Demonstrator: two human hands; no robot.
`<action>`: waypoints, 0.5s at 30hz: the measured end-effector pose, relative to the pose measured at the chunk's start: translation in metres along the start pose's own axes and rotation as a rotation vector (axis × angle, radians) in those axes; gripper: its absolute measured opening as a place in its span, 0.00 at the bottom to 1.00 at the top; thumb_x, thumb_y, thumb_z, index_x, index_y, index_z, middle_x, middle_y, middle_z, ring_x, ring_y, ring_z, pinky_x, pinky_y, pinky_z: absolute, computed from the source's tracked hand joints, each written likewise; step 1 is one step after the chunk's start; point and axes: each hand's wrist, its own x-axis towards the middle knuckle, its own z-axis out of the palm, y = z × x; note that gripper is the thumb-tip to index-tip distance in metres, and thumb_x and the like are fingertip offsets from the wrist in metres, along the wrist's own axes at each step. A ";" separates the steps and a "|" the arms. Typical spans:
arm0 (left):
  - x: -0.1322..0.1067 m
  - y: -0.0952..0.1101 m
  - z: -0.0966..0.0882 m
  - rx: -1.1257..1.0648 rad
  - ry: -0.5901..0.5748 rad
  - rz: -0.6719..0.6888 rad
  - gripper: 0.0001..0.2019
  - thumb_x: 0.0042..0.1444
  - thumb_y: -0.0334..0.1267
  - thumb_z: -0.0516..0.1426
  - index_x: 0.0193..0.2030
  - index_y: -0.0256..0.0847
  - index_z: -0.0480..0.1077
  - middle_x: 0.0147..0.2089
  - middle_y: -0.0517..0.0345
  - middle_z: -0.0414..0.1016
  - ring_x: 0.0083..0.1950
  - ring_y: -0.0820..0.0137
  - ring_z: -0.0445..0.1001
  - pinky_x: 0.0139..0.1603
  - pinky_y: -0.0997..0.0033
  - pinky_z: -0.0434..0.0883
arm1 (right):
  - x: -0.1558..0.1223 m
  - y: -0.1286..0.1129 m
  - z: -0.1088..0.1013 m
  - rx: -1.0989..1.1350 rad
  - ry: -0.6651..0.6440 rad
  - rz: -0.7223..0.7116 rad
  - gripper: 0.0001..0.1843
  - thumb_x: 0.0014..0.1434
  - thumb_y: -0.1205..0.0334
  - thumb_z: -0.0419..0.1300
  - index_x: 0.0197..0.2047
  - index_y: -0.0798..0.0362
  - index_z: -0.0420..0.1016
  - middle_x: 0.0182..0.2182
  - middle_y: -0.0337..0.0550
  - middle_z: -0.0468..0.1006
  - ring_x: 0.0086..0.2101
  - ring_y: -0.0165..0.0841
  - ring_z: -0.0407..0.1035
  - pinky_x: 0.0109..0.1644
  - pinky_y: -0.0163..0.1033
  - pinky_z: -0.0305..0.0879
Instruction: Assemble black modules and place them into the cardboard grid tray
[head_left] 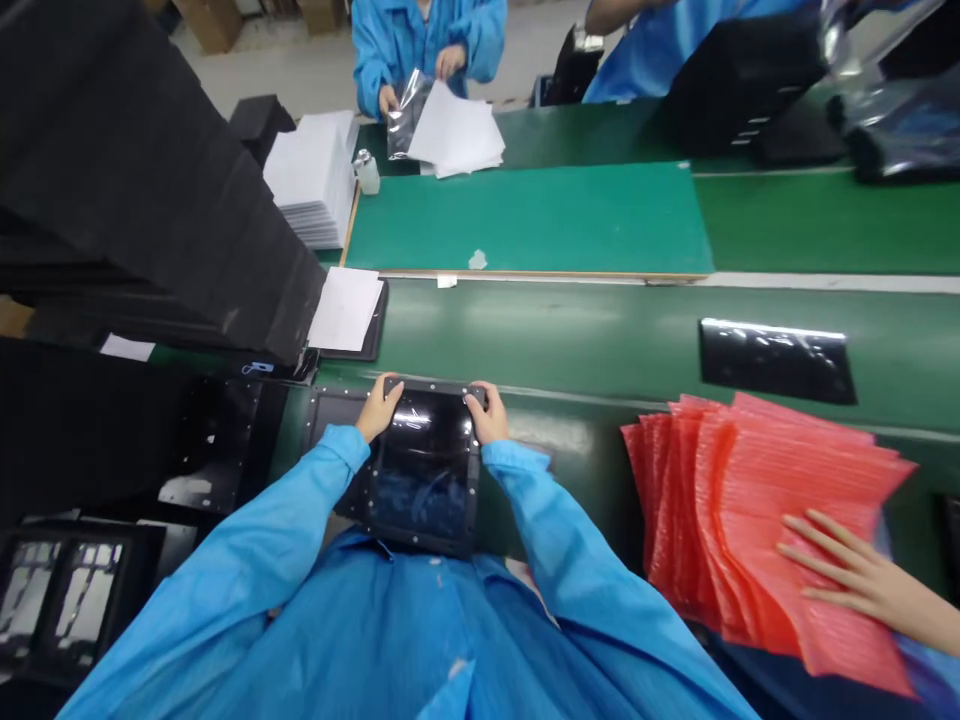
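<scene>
The left hand (379, 410) and right hand (488, 413) each close on a top corner of a black framed screen (424, 465), which sits at the near edge of a green conveyor belt (570, 340). Off to the right, another person's hand (855, 575) rests on a fanned stack of red padded bags (772, 520).

No words, numbers or brands can be read; a small blue-and-white tag (257, 368), up and left of the left hand (379, 410), is too blurred to read.
</scene>
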 end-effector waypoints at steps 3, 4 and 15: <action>-0.035 0.009 -0.005 0.098 0.060 0.056 0.27 0.55 0.47 0.55 0.57 0.32 0.63 0.62 0.37 0.63 0.67 0.52 0.57 0.68 0.50 0.52 | -0.003 -0.014 0.003 -0.107 -0.031 0.003 0.19 0.52 0.57 0.52 0.46 0.55 0.67 0.44 0.48 0.73 0.46 0.39 0.67 0.56 0.47 0.61; -0.056 0.009 -0.005 0.135 0.056 0.110 0.30 0.51 0.47 0.59 0.58 0.31 0.64 0.65 0.36 0.59 0.69 0.48 0.51 0.69 0.47 0.48 | -0.004 -0.021 0.003 -0.135 -0.028 -0.004 0.18 0.52 0.59 0.52 0.46 0.56 0.67 0.45 0.50 0.73 0.47 0.39 0.67 0.56 0.47 0.61; -0.139 -0.081 -0.010 0.554 -0.183 1.385 0.36 0.53 0.40 0.50 0.69 0.58 0.42 0.45 0.77 0.75 0.37 0.65 0.79 0.26 0.67 0.79 | -0.008 -0.047 0.025 -0.898 -0.174 -0.560 0.14 0.63 0.63 0.52 0.50 0.54 0.72 0.51 0.42 0.74 0.55 0.37 0.61 0.63 0.43 0.53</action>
